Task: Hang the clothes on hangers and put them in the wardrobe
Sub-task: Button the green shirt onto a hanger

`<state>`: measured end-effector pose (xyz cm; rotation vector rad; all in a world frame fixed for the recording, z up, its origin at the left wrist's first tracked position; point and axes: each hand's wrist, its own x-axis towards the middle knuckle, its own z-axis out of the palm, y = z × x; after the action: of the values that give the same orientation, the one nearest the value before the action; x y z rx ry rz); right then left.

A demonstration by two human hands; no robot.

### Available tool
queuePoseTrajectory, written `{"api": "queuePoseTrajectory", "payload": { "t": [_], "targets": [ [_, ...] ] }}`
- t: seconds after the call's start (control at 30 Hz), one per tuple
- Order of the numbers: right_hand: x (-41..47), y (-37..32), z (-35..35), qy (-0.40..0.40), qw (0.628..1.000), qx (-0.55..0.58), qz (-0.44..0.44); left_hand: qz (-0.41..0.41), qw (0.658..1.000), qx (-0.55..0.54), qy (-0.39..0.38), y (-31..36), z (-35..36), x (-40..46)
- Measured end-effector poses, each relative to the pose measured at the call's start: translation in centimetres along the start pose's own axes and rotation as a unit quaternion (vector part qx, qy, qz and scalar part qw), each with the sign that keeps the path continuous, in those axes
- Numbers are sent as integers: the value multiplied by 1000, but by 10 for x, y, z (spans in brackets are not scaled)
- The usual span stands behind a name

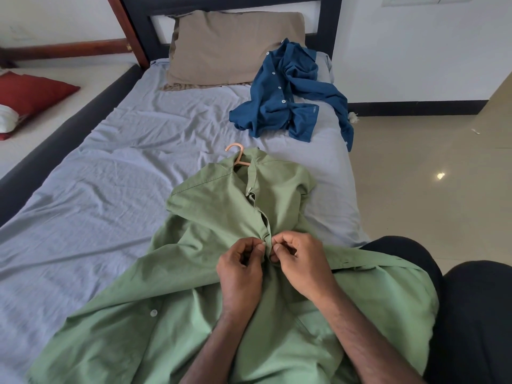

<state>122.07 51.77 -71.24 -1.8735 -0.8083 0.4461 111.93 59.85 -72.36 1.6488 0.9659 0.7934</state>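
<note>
A green shirt [221,245] lies spread on the bed [110,162], its collar at twelve o'clock over a pale orange hanger [237,156]. The left hand [241,270] and right hand [299,261] pinch the shirt's front edges together at mid-chest. A blue shirt [288,92] lies crumpled at one o'clock, beside a tan pillow [230,45].

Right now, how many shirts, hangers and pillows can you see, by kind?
Shirts: 2, the green shirt under both hands and the blue shirt crumpled further up the bed.
Hangers: 1, the hanger with its hook out of the green collar.
Pillows: 2, the tan pillow and the red pillow.
Total: 5.
</note>
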Motion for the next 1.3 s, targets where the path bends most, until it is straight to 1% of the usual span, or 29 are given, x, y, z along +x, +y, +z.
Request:
{"api": "queuePoseTrajectory", "payload": {
  "t": [0.07, 0.27, 0.47, 0.53, 0.6, 0.67, 0.73, 0.83, 0.97, 1.07, 1.17, 1.3],
  "targets": [
    [-1, -2, -2, 1, 1000, 13, 2, -10, 1000, 0, 2, 1, -1, 0],
    [-5, -7, 1, 26, 999, -5, -22, -33, 999, -15, -25, 1, -2, 1],
    [-6, -6, 5, 55, 987, -110, -103, -32, 998, -23, -43, 6, -4, -1],
    [-6, -5, 7, 58, 980, -148, -122, -27, 999, -15, -40, 10, -2, -2],
    [-6, -5, 8, 60, 976, -163, -133, -31, 999, -6, -30, 12, -1, -2],
    [-6, -5, 9, 59, 977, -156, -136, -55, 998, -24, -22, 12, 1, -3],
    [-6, -7, 10, 56, 983, -126, -122, -92, 994, -62, -15, 13, 1, -3],
    [-6, -7, 8, 55, 992, -74, -92, -158, 979, -131, -10, 18, 4, -4],
    [-6, -5, 11, 28, 991, -87, -98, -227, 957, -179, 15, 20, 9, -4],
    [-5, -2, 14, 21, 988, -104, -113, -245, 950, -193, 27, 23, 11, -5],
    [-7, -1, 16, 32, 984, -109, -139, -255, 946, -198, 30, 29, 11, -5],
    [-9, -5, 17, 47, 977, -128, -164, -290, 934, -208, 4, 34, 6, -5]
  ]
}}
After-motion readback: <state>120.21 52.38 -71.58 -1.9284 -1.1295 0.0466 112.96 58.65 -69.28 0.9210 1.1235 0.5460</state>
